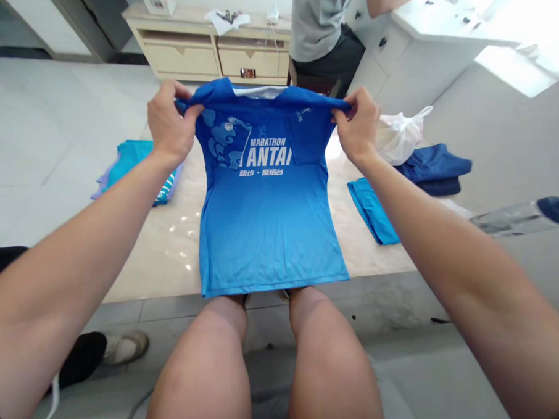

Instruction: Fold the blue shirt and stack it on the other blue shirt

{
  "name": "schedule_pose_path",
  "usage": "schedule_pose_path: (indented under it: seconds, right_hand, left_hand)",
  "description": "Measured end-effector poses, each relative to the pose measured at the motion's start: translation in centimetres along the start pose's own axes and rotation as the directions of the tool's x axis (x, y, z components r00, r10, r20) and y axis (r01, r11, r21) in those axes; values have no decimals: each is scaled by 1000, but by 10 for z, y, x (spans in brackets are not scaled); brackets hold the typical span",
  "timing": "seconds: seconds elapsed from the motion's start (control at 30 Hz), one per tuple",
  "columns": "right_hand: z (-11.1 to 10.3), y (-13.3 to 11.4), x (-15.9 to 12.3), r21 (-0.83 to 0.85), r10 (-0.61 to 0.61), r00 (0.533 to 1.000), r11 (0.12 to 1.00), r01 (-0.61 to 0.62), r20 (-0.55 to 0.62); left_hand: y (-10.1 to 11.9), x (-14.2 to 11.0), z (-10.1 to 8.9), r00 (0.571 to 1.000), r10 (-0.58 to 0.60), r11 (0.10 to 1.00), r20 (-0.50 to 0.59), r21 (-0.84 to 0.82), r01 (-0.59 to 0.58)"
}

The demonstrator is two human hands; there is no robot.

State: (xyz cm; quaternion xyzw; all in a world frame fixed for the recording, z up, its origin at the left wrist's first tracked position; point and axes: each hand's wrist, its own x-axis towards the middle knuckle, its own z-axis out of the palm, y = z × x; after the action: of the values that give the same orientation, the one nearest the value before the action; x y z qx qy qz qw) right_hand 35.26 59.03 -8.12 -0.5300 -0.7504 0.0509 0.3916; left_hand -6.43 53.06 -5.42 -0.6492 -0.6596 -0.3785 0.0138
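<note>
A blue running T-shirt (265, 203) with a white "MARATHON" print fades to lighter blue towards its hem. My left hand (170, 121) pinches its left shoulder near the collar, and my right hand (357, 123) pinches the opposite shoulder. Both hands lift the top of the shirt above the polished stone table (167, 241), while its lower part lies flat on the surface. The hem reaches the table's near edge, just over my knees. The sleeves are out of sight.
A folded teal garment (135, 166) lies left of the shirt. To the right are a folded blue garment (372, 210), a navy garment (434, 170) and a white plastic bag (400, 137). A person (322, 32) stands beyond the table beside a cream cabinet (207, 52).
</note>
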Motion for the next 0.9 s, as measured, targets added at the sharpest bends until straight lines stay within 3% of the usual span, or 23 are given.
schedule_pose_path:
  seconds: [0.07, 0.17, 0.23, 0.33, 0.4, 0.5, 0.6, 0.7, 0.8, 0.9]
  right_hand:
    - [-16, -7, -48, -76, -31, 995, 997, 24, -91]
    - [-26, -1, -145, -143, -80, 996, 986, 84, 40]
    - [-27, 9, -205, -166, -106, 970, 975, 144, 217]
    - [-24, 21, -263, -199, -143, 883, 947, 254, 447]
    - [-22, 24, -276, -235, -141, 856, 928, 289, 497]
    - [-24, 22, -268, -265, -152, 841, 907, 327, 519]
    - [-35, 17, -252, -260, -180, 823, 894, 366, 538]
    - [-51, 14, -247, -298, -179, 855, 886, 355, 487]
    - [-63, 16, -255, -319, -165, 863, 883, 344, 477]
    - [-69, 19, -270, -317, -146, 818, 872, 372, 556]
  left_hand:
    - [-9, -50, -11, 1000, 3, 999, -31, -45, -4]
    - [-35, -144, -16, 996, 53, 998, -74, -39, -56]
    - [-52, -202, -15, 990, 118, 993, 72, -22, -116]
    - [-68, -258, -14, 899, 272, 952, 343, 37, -302]
    - [-72, -269, -15, 827, 334, 915, 452, 56, -399]
    - [-71, -260, -21, 769, 373, 886, 519, 47, -462]
    - [-63, -243, -33, 771, 383, 880, 509, 53, -472]
    - [-52, -240, -47, 782, 391, 880, 485, 52, -472]
    - [-45, -255, -55, 757, 401, 878, 515, 19, -479]
    - [-48, -277, -55, 705, 398, 874, 587, -11, -485]
